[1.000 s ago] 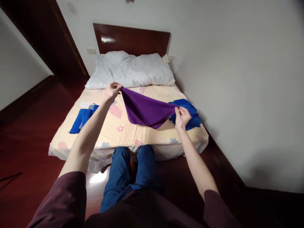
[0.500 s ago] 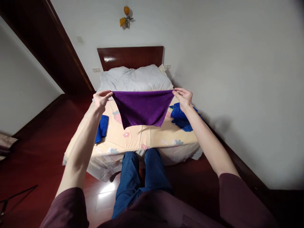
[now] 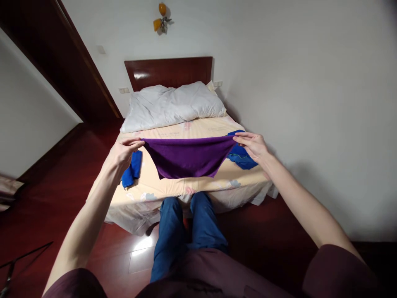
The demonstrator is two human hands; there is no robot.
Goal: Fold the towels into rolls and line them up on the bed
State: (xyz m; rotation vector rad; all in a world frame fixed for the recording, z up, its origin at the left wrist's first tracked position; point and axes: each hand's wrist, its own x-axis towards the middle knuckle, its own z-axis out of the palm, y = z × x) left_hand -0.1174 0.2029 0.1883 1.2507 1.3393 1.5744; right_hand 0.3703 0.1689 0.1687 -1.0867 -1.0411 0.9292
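Nearest, two blue trouser legs (image 3: pixel 170 236) stand at the near edge of the bed (image 3: pixel 155 188). Over the bed's near half, both arms reach forward. The left hand (image 3: pixel 124 153) pinches the left upper corner of a purple cloth (image 3: pixel 189 157) between thumb and fingers; the right hand (image 3: pixel 253 145) pinches the right upper corner the same way. Both grips take in very little fabric, so a hard outward pull could slip a corner free, and lowering one hand more than the other would probably set the cloth down skewed or creased.

The cloth hangs between the hands, deep purple and soft-looking, its top edge drawn nearly straight, its lower edge shorter and slightly wavy, the middle sagging in shallow folds. Whether that lower edge touches the bed is hard to tell.

A blue folded cloth (image 3: pixel 134 169) lies on the bed at left, just beside the left hand; a loose blue heap (image 3: pixel 243 159) lies at right, partly behind the right hand. At the far end rests white bedding (image 3: pixel 176 105), before a dark headboard (image 3: pixel 170 73).
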